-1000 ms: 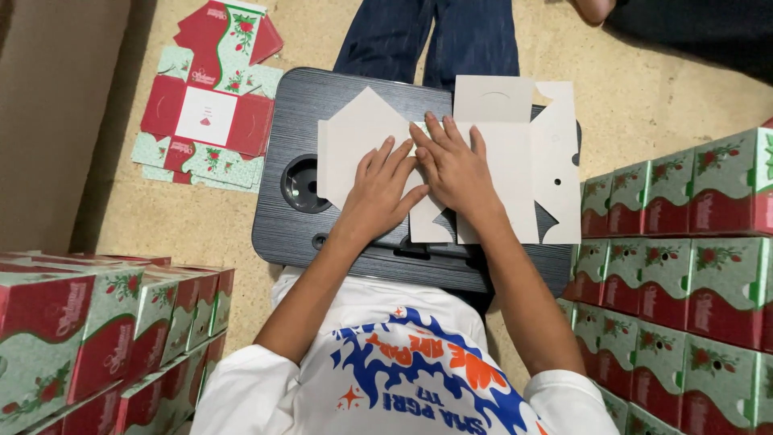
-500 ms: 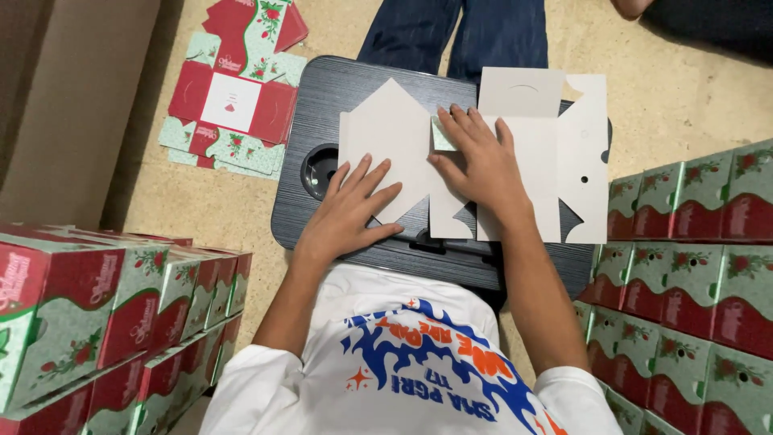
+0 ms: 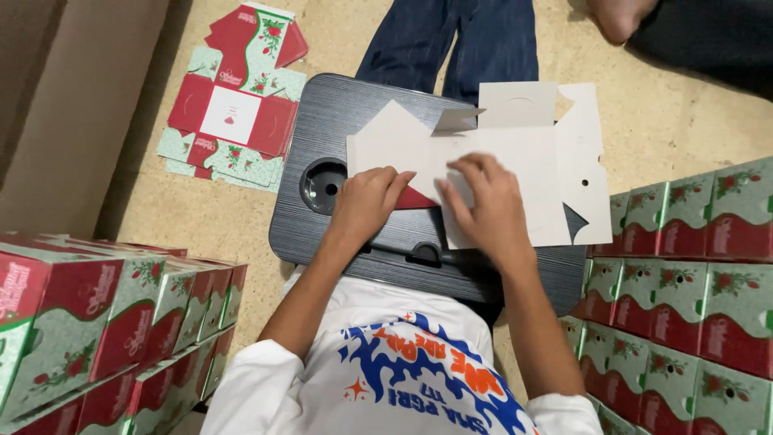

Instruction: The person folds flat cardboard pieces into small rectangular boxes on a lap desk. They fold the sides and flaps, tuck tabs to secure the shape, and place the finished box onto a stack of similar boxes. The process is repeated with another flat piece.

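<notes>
folding step under way: the flat grey carton blank [image 3: 499, 161] lies printed side down on the black lap tray [image 3: 354, 121], with both hands at its 6 o'clock edge. left hand [image 3: 364, 205], fingers together, is lifting a flap that shows red beneath. right hand [image 3: 487, 211], fingers spread, presses the panel flat. next, i'd judge, creasing that flap calls for steady pressure along the score.

I see a flat carton blank [image 3: 515, 161], plain pale grey-white on its upturned side, with a red underside peeking out, lying on a black wood-grained lap tray [image 3: 354, 113]. On the tan floor [image 3: 684, 113] sits a stack of blanks [image 3: 233, 113] in red and mint green with rose sprigs; the folded boxes [image 3: 700, 266] match.
</notes>
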